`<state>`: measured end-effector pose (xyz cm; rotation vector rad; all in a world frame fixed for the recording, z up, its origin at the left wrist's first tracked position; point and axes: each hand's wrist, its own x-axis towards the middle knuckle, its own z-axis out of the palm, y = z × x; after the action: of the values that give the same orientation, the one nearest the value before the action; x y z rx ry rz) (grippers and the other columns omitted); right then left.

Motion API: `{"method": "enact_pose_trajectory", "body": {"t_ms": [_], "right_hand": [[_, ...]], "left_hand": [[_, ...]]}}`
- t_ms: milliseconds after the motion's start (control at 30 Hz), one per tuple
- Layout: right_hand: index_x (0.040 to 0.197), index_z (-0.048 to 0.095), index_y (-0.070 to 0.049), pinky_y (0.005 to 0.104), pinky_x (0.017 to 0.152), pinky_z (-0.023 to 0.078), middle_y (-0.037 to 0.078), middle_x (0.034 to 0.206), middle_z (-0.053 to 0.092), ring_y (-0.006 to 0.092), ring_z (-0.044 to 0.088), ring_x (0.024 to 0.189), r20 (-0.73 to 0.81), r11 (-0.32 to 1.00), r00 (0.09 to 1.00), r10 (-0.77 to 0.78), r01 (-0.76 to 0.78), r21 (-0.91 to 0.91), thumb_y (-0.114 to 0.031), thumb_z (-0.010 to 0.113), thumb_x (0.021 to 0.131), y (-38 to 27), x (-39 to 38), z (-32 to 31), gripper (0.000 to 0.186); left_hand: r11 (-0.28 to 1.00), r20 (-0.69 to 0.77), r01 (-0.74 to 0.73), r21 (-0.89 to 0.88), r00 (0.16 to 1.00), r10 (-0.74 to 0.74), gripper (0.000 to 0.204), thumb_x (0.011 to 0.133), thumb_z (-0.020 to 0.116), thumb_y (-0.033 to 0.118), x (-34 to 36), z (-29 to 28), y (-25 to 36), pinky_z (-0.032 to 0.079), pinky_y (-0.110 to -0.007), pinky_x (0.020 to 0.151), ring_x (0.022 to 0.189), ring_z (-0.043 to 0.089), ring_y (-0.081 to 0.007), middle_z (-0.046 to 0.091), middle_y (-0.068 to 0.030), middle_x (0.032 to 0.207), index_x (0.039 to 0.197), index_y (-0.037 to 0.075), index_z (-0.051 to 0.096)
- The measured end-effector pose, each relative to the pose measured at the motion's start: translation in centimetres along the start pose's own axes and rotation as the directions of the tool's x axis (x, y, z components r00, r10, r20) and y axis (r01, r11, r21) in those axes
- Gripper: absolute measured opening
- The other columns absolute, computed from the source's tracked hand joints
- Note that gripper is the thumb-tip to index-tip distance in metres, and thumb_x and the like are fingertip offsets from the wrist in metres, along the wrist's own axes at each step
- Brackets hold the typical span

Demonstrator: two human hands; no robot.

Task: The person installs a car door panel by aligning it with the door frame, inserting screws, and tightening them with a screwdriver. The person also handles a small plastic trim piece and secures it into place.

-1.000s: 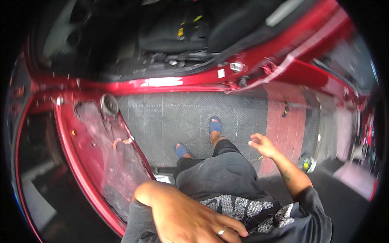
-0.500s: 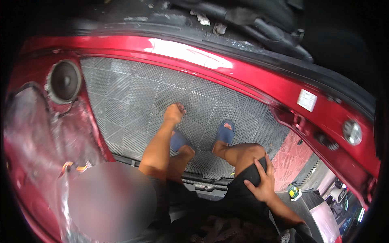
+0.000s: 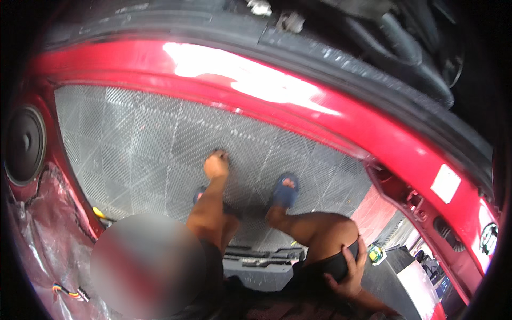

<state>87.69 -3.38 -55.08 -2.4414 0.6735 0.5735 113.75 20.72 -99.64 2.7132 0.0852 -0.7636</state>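
Observation:
Low over the grey floor mat (image 3: 160,144), my left hand (image 3: 216,165) is closed, its fingers curled in. A small dark spot shows at its fingertips; whether it is something held cannot be told. My right hand (image 3: 349,273) lies on my bent right leg, just above the knee, with its fingers apart over the black shorts (image 3: 337,269). Blue sandals (image 3: 286,189) are on my feet; the left one is mostly hidden behind my left forearm.
A red car door (image 3: 45,189) with a round speaker (image 3: 25,144) and wires (image 3: 69,291) stands at the left. The red door sill (image 3: 133,64) crosses ahead, bordering the dark car interior. A yellow-green object (image 3: 376,253) lies at the right. A blurred patch covers the lower left.
The whole view has shifted, carrying the speaker and door further left and down. My left hand stays curled above the mat, and my right hand stays on my leg.

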Motion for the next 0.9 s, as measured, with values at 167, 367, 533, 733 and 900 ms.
{"method": "enact_pose_trajectory", "body": {"t_ms": [167,367,533,733,900], "right_hand": [[0.139,0.057,-0.013,0.0617,0.11,0.034,0.035,0.151,0.03,0.0554,0.037,0.136,0.0,1.0,1.0,-0.02,0.02,-0.015,-0.042,0.09,0.065,0.0,0.8,-0.5,0.087],[0.144,0.054,-0.011,0.0544,0.112,0.037,0.028,0.15,0.039,0.0464,0.04,0.136,-0.097,1.0,0.995,-0.001,0.004,0.028,-0.025,0.085,0.07,-2.5,1.1,-2.0,0.081],[0.145,0.052,-0.013,0.0569,0.116,0.032,0.032,0.155,0.029,0.0507,0.032,0.142,-0.027,0.996,1.0,-0.002,0.004,0.091,-0.032,0.086,0.07,-1.4,0.6,-2.2,0.085],[0.139,0.06,-0.019,0.056,0.111,0.037,0.032,0.151,0.033,0.0501,0.04,0.134,0.064,0.987,0.993,0.103,-0.11,0.118,-0.049,0.086,0.071,-2.1,-3.0,-4.3,0.079],[0.14,0.059,-0.02,0.0527,0.113,0.037,0.029,0.152,0.034,0.0479,0.039,0.137,0.136,0.968,0.976,0.171,-0.192,0.162,-0.049,0.086,0.072,-3.2,-7.4,-4.6,0.079]], "left_hand": [[0.947,0.151,0.249,-0.204,0.964,-0.221,0.017,0.08,0.077,0.021,0.8,1.2,-1.7,0.057,-0.043,0.08,0.088,0.074,-0.0341,0.076,-0.0157,0.096,0.096,0.015,0.081],[0.845,0.159,0.517,-0.14,0.854,-0.496,0.022,0.083,0.076,0.023,2.2,0.6,1.5,0.058,-0.041,0.086,0.094,0.074,-0.0351,0.076,-0.0192,0.103,0.096,0.006,0.079],[0.799,0.116,0.45,-0.399,0.889,-0.443,0.019,0.083,0.078,0.017,1.9,1.7,-0.7,0.057,-0.037,0.079,0.085,0.074,-0.0257,0.076,-0.0191,0.097,0.091,0.0,0.076],[0.531,-0.38,-0.26,-0.807,0.916,-0.128,0.014,0.092,0.075,0.008,-5.8,-24.6,17.4,0.052,-0.028,0.073,0.078,0.062,-0.0113,0.069,-0.0038,0.086,0.097,-0.002,0.068],[0.436,-0.625,-0.757,-0.486,0.65,0.431,0.022,0.091,0.076,0.012,-2.9,-46.0,36.9,0.054,-0.028,0.08,0.093,0.068,-0.0114,0.074,-0.0062,0.102,0.11,0.002,0.074]]}}
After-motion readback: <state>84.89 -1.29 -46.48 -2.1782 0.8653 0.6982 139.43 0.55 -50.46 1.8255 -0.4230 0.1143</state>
